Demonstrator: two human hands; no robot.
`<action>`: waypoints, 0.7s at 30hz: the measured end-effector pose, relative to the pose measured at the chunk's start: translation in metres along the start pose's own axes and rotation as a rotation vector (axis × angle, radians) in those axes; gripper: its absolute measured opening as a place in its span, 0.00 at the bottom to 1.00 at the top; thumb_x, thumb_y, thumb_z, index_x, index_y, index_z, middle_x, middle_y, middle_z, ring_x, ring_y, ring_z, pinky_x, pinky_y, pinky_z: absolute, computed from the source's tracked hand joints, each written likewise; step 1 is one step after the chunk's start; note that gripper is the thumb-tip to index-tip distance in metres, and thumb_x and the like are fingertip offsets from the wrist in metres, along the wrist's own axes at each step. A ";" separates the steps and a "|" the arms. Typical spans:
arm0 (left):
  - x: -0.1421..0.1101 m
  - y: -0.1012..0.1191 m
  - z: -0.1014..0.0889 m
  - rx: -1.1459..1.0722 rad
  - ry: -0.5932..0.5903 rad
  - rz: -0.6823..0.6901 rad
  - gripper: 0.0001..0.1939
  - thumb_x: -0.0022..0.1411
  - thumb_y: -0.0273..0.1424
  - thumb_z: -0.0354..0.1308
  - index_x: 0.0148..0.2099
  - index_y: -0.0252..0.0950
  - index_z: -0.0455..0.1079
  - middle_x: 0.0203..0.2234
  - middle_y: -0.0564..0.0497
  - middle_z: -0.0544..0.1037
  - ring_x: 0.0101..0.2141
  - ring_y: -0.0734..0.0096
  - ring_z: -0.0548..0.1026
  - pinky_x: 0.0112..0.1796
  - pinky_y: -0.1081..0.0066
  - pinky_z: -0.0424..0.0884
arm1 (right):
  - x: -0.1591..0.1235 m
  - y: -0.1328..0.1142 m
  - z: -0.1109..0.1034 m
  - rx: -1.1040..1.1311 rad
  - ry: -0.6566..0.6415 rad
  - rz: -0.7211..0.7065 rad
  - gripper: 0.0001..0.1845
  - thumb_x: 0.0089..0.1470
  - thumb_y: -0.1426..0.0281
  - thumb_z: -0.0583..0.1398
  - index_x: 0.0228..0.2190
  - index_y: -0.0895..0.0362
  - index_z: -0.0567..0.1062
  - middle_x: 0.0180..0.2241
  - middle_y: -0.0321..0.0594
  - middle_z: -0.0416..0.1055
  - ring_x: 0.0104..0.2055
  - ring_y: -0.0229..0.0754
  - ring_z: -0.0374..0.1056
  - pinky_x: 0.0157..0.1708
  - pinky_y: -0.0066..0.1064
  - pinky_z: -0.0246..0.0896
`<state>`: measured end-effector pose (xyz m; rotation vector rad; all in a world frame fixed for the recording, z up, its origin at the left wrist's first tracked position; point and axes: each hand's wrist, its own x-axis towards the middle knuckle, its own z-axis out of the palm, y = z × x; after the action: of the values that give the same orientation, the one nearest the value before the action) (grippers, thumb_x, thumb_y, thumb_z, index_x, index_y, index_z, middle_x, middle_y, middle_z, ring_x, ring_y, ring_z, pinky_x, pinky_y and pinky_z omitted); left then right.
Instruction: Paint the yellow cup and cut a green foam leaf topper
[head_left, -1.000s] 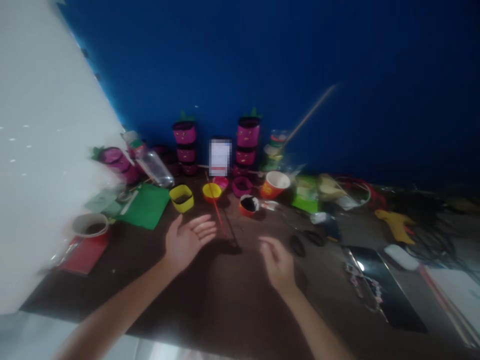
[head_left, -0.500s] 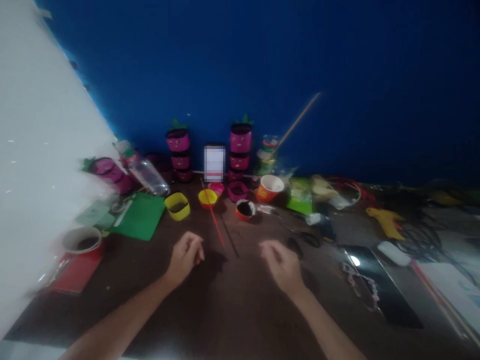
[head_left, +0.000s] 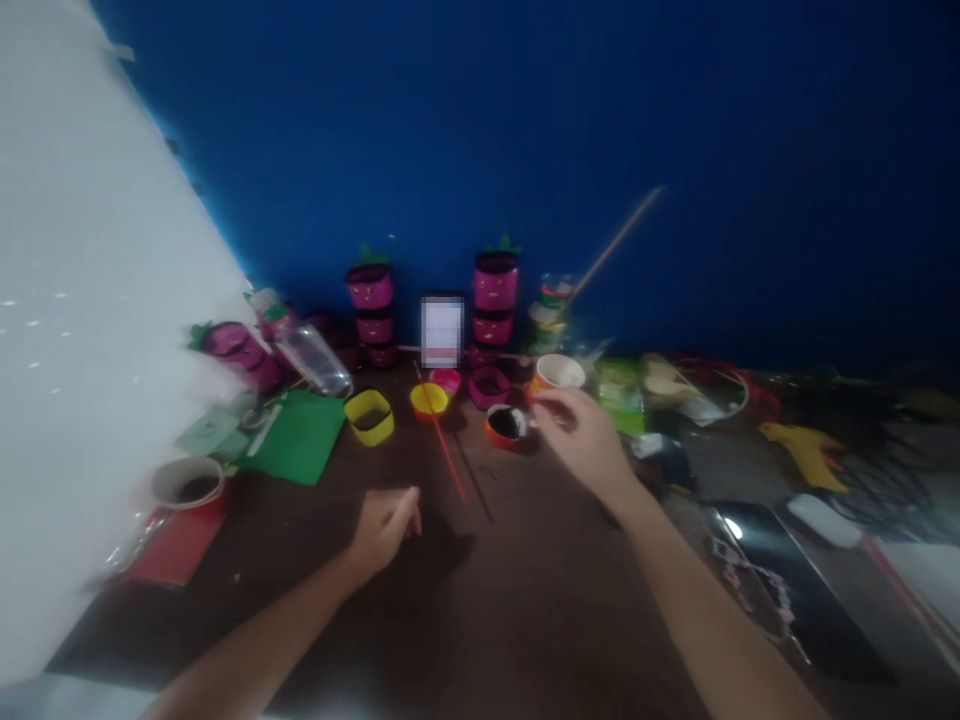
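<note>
My left hand [head_left: 386, 525] hovers low over the dark brown table, its fingers curled closed and nothing visible in them. My right hand [head_left: 589, 440] is higher up, its fingers bent together in front of the orange paper cup [head_left: 559, 372]. Whatever those fingers hold, if anything, is hidden and blurred. Just left of its fingertips sits a small orange cup with black contents [head_left: 504, 427]. A red stick-like brush [head_left: 448, 455] leans out of a yellow cup [head_left: 429, 402]. Beside that stand a yellow ring-shaped cup [head_left: 369, 418] and a purple ring [head_left: 489, 387].
Purple stacked figures [head_left: 495, 290] and a blurred-out screen [head_left: 442, 332] stand against the blue wall. Left are a plastic bottle [head_left: 315, 358], green sheet [head_left: 300, 437] and red cup [head_left: 187, 485]. Right lie a yellow glue gun [head_left: 806, 455], black tablet-like slab [head_left: 810, 590] and white case [head_left: 823, 520].
My right hand has moved forward to the orange paper cup and small black-filled cup. My left hand stays low over the table. The view has shifted slightly left.
</note>
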<state>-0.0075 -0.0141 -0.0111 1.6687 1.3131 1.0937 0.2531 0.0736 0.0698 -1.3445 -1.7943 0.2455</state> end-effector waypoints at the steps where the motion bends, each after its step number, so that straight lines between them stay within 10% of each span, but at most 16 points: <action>1: 0.000 0.000 0.000 -0.001 -0.005 0.005 0.31 0.65 0.44 0.41 0.14 0.38 0.66 0.10 0.53 0.66 0.15 0.75 0.65 0.22 0.73 0.60 | 0.002 0.001 0.001 -0.007 0.014 -0.004 0.07 0.51 0.68 0.57 0.31 0.57 0.74 0.32 0.43 0.73 0.33 0.43 0.70 0.35 0.36 0.67; 12: 0.001 -0.001 -0.002 -0.072 -0.008 -0.030 0.32 0.64 0.49 0.39 0.17 0.37 0.67 0.10 0.52 0.65 0.15 0.75 0.63 0.21 0.73 0.57 | 0.013 0.027 0.015 -0.162 -0.123 0.016 0.16 0.45 0.67 0.61 0.38 0.58 0.72 0.36 0.47 0.72 0.39 0.50 0.69 0.40 0.44 0.66; 21: 0.003 0.002 -0.003 -0.044 -0.028 0.053 0.31 0.65 0.45 0.39 0.17 0.37 0.67 0.11 0.52 0.64 0.16 0.74 0.63 0.21 0.72 0.57 | -0.029 0.025 0.020 -0.150 -0.039 0.027 0.32 0.41 0.62 0.65 0.48 0.59 0.65 0.43 0.53 0.67 0.47 0.56 0.65 0.45 0.48 0.63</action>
<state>-0.0096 -0.0110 -0.0075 1.6890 1.2251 1.1177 0.2578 0.0653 0.0276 -1.4782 -1.8585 0.1544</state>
